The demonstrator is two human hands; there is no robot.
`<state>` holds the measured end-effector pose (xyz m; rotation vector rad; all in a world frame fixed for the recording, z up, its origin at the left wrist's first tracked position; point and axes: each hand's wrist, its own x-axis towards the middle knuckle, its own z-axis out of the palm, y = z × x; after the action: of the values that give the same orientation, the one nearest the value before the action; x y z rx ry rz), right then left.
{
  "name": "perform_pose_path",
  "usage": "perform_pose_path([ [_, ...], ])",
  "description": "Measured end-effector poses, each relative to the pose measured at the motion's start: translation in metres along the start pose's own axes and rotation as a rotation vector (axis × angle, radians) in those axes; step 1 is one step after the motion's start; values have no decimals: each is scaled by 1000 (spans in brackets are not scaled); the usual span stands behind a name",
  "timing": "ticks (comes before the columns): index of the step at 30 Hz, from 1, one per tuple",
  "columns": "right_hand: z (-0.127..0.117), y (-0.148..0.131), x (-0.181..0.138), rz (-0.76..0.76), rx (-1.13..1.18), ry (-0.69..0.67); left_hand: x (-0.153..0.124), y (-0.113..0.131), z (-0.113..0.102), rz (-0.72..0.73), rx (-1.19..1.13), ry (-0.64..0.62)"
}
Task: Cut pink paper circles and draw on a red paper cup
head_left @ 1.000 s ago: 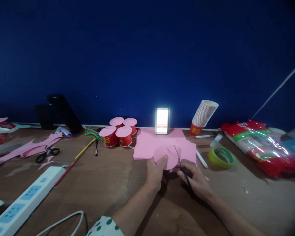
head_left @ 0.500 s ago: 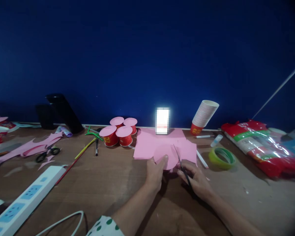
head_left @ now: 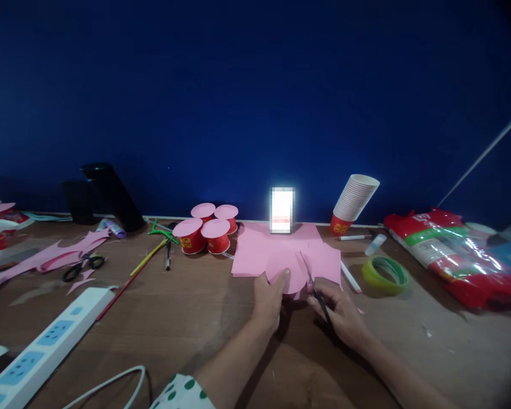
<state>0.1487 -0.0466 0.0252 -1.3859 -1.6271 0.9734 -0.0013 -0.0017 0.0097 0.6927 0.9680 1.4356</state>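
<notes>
My left hand (head_left: 270, 298) pinches the near edge of a pink sheet of paper (head_left: 292, 278), its thumb lying on top. The sheet's near edge is rounded. Closed around a pair of dark scissors (head_left: 321, 298), my right hand (head_left: 340, 315) works at the right side of that sheet, with a blade pointing up and away across the pink. The lower blade is hidden, so how far the scissors are spread cannot be made out. Behind and beneath lies a stack of pink paper (head_left: 255, 250).
Several red cups with pink discs (head_left: 216, 229) stand left of the stack. A lit phone (head_left: 281, 210) leans behind it. To the right are stacked paper cups (head_left: 354, 199), a tape roll (head_left: 384, 275) and a red package (head_left: 447, 250). A power strip (head_left: 46, 346) lies at left.
Hardly anything differs. Both hands, the scissors and the pink sheet keep nearly the same position; the view has shifted very slightly.
</notes>
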Motion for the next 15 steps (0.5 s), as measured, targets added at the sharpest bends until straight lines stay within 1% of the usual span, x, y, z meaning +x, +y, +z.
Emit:
perform_pose_path([
  [4,-1,-3,0,8,-35,-7,0,1,-1,23,31,6],
  [7,0,-2,0,5,-36,-9,1,1,-2,13,39,7],
  [10,0,0,-1,-2,-19,-14,1,1,-2,10,33,4],
  [15,2,1,-2,39,28,-21,2,1,-1,12,34,22],
])
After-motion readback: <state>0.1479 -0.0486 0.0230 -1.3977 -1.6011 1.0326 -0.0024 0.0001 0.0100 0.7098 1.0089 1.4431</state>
